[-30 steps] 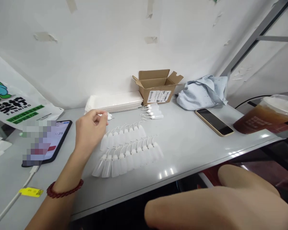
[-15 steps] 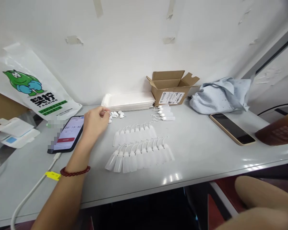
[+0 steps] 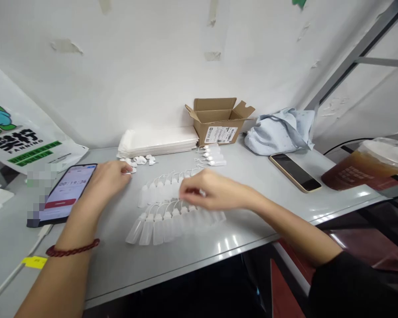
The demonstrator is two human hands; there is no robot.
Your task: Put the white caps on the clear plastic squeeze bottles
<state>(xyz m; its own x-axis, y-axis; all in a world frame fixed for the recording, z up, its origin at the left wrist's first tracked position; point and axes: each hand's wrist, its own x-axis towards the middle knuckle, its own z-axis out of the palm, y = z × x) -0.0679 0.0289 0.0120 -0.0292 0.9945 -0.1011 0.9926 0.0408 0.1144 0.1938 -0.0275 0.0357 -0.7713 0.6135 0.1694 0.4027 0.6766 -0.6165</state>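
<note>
My left hand (image 3: 111, 179), with a red braided bracelet on the wrist, rests on the table beside a small pile of white caps (image 3: 139, 160). Its fingers are drawn together at the nearest caps; whether one is between them is hidden. Over the rows of bottles hovers my right hand (image 3: 215, 190), blurred, its fingers curled in, with a whitish spot showing inside. Beneath it lie small translucent squeeze bottles with thin tethered tips: a front row (image 3: 152, 227) and a back row (image 3: 152, 192), both partly covered by that hand.
Several more bottles (image 3: 215, 157) lie before an open cardboard box (image 3: 215, 128). A stack of white sheets (image 3: 159, 141) stands against the wall. A phone showing a timer (image 3: 68, 190) is at left; another phone (image 3: 295, 172), a cloth bag (image 3: 278, 132) and a drink cup (image 3: 351, 170) are at right.
My right hand has come up from below the table edge at right to over the bottle rows. My left hand has drawn back slightly from the caps. The view has shifted right.
</note>
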